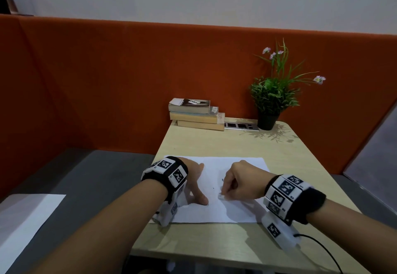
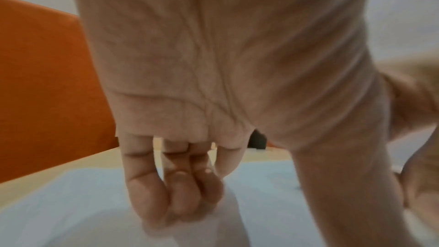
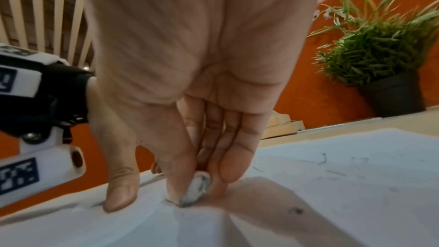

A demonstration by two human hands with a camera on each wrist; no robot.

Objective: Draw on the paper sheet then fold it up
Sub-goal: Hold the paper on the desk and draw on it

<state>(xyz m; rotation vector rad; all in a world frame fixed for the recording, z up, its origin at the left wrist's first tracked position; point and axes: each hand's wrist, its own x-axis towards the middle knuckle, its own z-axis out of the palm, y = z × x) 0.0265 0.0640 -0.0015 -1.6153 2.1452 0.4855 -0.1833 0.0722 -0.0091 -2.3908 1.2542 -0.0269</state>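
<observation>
Down at the sheet's centre, the right hand [image 1: 238, 182] pinches a small smudged white eraser [image 3: 196, 188] between thumb and fingers, its tip touching the paper sheet [image 1: 242, 207]. At nine o'clock of it, the left hand [image 1: 194, 184] presses straight fingers [image 2: 152, 191] onto the paper, grasping nothing. Faint pencil marks [image 3: 332, 164] show on the sheet, which lies flat on the wooden table [image 1: 214, 142]. At twelve o'clock sit stacked books [image 1: 196, 114], a potted plant [image 1: 274, 95] toward one.
</observation>
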